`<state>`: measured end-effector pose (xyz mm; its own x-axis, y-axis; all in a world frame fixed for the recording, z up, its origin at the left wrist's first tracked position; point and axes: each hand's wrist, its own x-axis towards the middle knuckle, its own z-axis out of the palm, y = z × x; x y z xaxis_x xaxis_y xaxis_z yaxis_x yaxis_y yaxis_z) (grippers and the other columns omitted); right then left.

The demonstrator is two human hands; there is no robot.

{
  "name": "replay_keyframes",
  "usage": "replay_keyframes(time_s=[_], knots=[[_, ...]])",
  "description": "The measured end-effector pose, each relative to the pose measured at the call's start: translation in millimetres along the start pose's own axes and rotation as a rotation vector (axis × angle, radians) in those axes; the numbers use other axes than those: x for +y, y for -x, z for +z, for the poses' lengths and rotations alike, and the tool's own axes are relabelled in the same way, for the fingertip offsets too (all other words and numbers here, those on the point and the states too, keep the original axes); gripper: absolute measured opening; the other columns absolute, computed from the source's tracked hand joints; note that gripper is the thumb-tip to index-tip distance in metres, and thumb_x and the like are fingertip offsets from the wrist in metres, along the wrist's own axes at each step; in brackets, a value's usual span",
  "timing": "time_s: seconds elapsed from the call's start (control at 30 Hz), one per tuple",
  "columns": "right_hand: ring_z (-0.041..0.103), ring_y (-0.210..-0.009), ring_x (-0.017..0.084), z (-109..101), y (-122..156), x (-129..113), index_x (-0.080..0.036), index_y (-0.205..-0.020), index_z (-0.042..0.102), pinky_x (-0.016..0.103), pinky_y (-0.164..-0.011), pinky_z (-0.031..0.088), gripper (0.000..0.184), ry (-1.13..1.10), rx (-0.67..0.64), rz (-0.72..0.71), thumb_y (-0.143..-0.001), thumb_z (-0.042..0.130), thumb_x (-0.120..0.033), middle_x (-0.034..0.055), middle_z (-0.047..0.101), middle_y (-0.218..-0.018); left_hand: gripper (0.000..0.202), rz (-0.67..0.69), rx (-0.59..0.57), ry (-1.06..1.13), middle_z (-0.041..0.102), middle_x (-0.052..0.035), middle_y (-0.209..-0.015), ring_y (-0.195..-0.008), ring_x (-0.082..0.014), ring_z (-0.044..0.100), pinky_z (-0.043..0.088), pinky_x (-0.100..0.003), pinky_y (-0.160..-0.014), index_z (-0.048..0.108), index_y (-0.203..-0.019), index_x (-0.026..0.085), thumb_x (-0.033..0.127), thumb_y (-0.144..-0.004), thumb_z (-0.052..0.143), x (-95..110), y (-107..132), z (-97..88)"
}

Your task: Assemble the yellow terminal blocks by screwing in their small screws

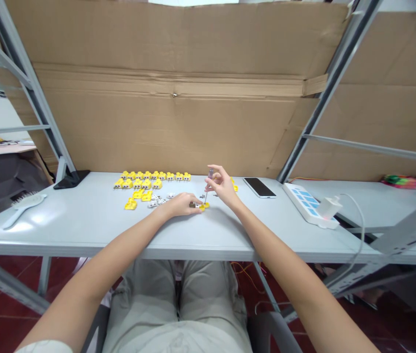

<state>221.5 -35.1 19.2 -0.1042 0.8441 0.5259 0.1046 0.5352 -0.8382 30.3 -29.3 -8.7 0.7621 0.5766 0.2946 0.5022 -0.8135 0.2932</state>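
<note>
In my right hand is a small screwdriver, gripped by its handle between the fingertips and held nearly upright. Its thin shaft points down at a small yellow plastic part on the table. My left hand lies low on the table and pinches that part from the left side. Whether the tip sits in a screw is too small to tell. Left of my left hand are loose yellow pieces and small white parts. Another yellow piece shows partly behind my right hand.
Rows of yellow pieces stand at the back left. A phone and a white power strip with a plugged-in charger lie to the right. A hairbrush rests at far left. Cardboard walls the back between metal posts.
</note>
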Motion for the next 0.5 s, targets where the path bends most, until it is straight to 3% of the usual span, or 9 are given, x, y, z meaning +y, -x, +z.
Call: replay_keyframes(time_s=[0.2, 0.37, 0.5], knots=[[0.065, -0.072, 0.014, 0.1, 0.7, -0.5, -0.028, -0.118, 0.048, 0.035, -0.065, 0.062, 0.053, -0.012, -0.002, 0.002, -0.074, 0.064, -0.052, -0.0017, 0.059, -0.085, 0.035, -0.003, 0.015, 0.018, 0.073, -0.0111, -0.104, -0.086, -0.0199, 0.067, 0.047, -0.027, -0.082, 0.072, -0.114, 0.018, 0.037, -0.085, 0.067, -0.1, 0.0, 0.8], [0.059, -0.066, 0.014, -0.3, 1.0, -0.1, -0.026, -0.111, 0.053, 0.036, -0.062, 0.062, 0.048, 0.092, 0.036, -0.102, -0.072, 0.068, -0.050, -0.0049, 0.050, -0.075, 0.033, -0.003, 0.022, 0.010, 0.073, -0.0099, -0.101, -0.083, -0.0185, 0.067, 0.047, -0.025, -0.081, 0.073, -0.112, 0.019, 0.037, -0.084, 0.067, 0.0, -0.1, 1.5], [0.063, -0.069, 0.014, 1.6, 2.9, -1.7, -0.027, -0.114, 0.051, 0.035, -0.065, 0.061, 0.045, 0.099, 0.013, -0.099, -0.078, 0.062, -0.051, -0.0016, 0.057, -0.085, 0.035, -0.013, 0.015, 0.008, 0.073, -0.0108, -0.102, -0.084, -0.0191, 0.067, 0.047, -0.026, -0.080, 0.073, -0.112, 0.018, 0.038, -0.085, 0.067, 0.5, -0.1, 1.3]])
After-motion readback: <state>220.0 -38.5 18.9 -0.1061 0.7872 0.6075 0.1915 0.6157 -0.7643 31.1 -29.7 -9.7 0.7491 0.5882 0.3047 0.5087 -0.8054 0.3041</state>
